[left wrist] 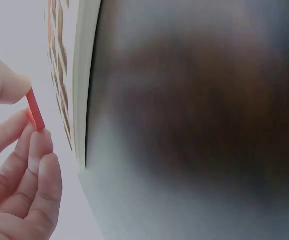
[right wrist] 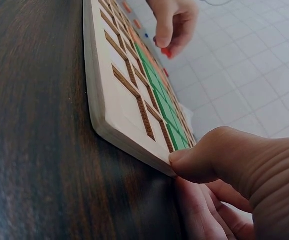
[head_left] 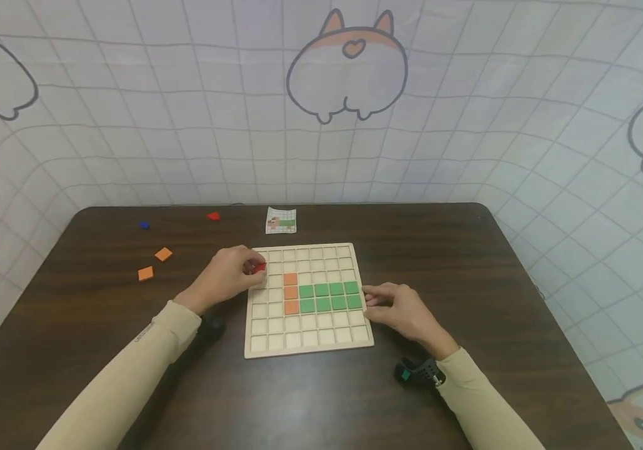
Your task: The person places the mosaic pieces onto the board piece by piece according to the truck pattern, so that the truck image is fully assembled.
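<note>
Left hand (head_left: 234, 275) has a red tile (left wrist: 36, 112), thumb and fingertips closed in a tight pinch! The right hand (head_left: 397, 306) grips the board (head_left: 294, 339) at its right rim, thumb against the edge, fingers bent beneath.

Here's the key line: the red tile sits over the board's far-left part, left of and slightly beyond the 3 orange tiles (head_left: 290, 292), the left hand clearly nearest. It's tilted, nearly edge-on in the left wrist view; whether it touches the board, can't tell.

Rightward, 8 green tiles (head_left: 322, 290) in 2 rows. Out left, 2 loose orange pieces (head_left: 145, 274); beyond the board, a printed card (head_left: 281, 222).
</note>
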Tool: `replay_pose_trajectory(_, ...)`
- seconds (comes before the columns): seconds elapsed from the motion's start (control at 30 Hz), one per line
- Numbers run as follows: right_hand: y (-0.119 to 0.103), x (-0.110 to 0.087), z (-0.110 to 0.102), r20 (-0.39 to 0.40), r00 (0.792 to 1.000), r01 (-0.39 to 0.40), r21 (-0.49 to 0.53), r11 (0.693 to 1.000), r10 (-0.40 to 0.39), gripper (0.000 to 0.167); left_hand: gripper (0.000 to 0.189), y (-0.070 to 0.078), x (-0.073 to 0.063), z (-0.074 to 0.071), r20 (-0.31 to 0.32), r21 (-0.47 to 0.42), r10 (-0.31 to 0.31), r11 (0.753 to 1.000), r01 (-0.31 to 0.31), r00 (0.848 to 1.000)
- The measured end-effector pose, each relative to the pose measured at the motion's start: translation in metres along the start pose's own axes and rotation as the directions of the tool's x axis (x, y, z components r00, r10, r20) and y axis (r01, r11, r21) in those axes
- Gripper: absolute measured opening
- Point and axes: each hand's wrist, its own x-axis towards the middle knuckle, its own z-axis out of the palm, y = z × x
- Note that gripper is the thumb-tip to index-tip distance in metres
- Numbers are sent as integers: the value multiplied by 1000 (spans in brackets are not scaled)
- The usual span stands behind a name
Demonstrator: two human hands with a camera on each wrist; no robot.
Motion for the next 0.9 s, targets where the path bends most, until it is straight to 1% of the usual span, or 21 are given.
replay_pose_trajectory(0.17,0,0,-2,0,1000,9,-4,1000,-9,53,28,9,1,8,18,-12,0,1000,0,1000)
replay_pose_trajectory(0.43,0,1,-2,-1,1000,9,-13,1000,-9,53,23,19,4,14,37,6,34,999,-34,999)
replay_pose_trajectory(0.6,-1,2,-2,-1,1000,5,-18,1000,-5,54,20,22,5,17,49,8,53,999,-53,997)
replay_pose_trajectory(0.9,1,0,-1,7,1000,17,-2,1000,-17,53,15,23,3,19,30,-4,88,996,-88,996)
